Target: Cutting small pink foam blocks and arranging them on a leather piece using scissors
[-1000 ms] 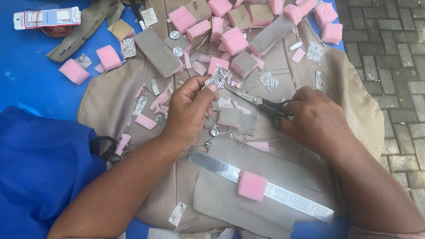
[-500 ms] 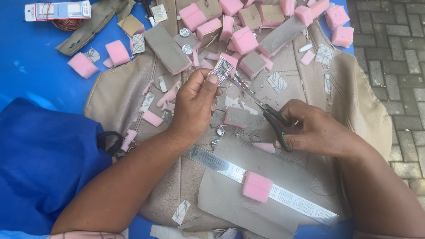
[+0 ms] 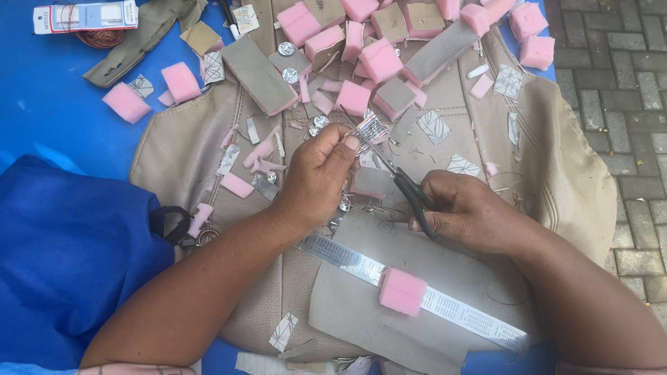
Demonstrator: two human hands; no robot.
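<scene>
- Scarcely anything has shifted since the earlier frame: small patterned silver patch [image 3: 369, 127] stays pinched by left hand [image 3: 317, 176], at twelve o'clock.
- Black-handled scissors [image 3: 408, 192] are gripped by right hand [image 3: 467, 213]; trimming appears unfinished.

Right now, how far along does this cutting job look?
Partway. Done: many pink foam blocks and cut beige pieces lie piled on the leather sheet. In hand: the left hand pinches a small patterned piece while the right hand works scissors. Loose scraps remain scattered.
</scene>
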